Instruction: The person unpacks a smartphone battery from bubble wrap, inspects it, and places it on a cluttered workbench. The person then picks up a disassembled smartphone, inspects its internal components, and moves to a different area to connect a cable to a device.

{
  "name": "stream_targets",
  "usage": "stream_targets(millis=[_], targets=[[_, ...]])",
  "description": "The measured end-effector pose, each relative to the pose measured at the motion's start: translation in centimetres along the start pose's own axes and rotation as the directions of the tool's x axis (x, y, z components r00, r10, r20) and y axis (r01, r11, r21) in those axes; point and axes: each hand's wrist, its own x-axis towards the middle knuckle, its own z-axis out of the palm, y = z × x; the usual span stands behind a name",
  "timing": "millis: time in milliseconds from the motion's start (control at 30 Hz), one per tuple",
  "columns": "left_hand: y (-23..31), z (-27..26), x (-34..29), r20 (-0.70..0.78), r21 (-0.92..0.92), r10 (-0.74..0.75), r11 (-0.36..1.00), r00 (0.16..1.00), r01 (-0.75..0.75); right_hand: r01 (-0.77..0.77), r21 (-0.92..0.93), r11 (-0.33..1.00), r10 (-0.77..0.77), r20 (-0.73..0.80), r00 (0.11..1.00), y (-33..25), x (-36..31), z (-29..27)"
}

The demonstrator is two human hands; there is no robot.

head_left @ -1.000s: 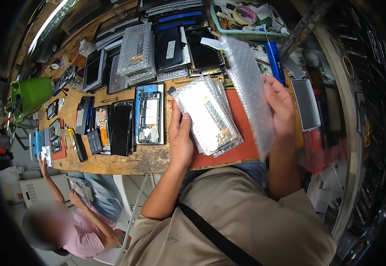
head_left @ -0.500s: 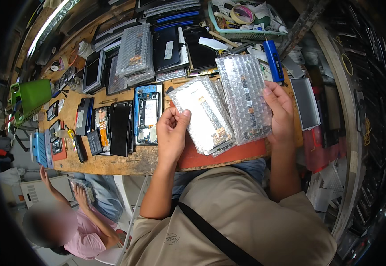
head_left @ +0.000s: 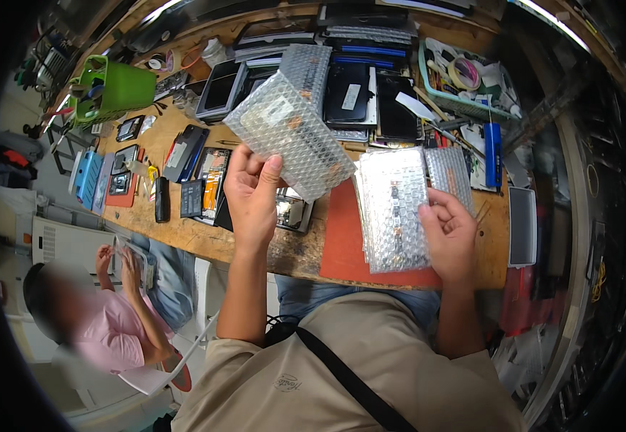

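Note:
My left hand [head_left: 252,187] pinches the lower edge of a flat bubble-wrapped panel [head_left: 291,140] between thumb and fingers. It holds the panel raised and tilted above the workbench; a pale label and a dark strip show through the wrap. Closed at the right edge of a second bubble-wrapped panel [head_left: 392,234] is my right hand [head_left: 448,234]. That panel lies over other wrapped pieces above a red mat [head_left: 342,252]. Another bubble-wrapped piece [head_left: 450,173] rests just behind my right hand. Part of an opened phone [head_left: 291,212] shows beneath the raised panel.
Stacked tablets and screens [head_left: 349,93] fill the back. A teal basket [head_left: 496,108] holds tape and tools, with a blue-handled tool [head_left: 493,155] nearby. Phone parts [head_left: 191,198] and a green basket [head_left: 126,88] are at left. A person in pink [head_left: 111,331] sits at lower left.
My left hand has lifted its wrapped panel up and left, away from the others. My right hand's panel now sits lower, over the mat. The whole view has shifted.

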Motion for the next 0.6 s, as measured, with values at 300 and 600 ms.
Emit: stream_targets(millis=[300,600], targets=[[0.7,4.1,-0.4,0.148,-0.198,-0.074,0.975,0.986,0.103,-0.073,0.189,0.979,0.018,0.281,0.959,-2.3,0.4,0.4],[-0.4,4.7,2.1,0.183,-0.030,-0.028,0.999,0.983,0.034,-0.106,0.300,0.948,0.022,0.271,0.962,-1.8,0.7,-1.0]])
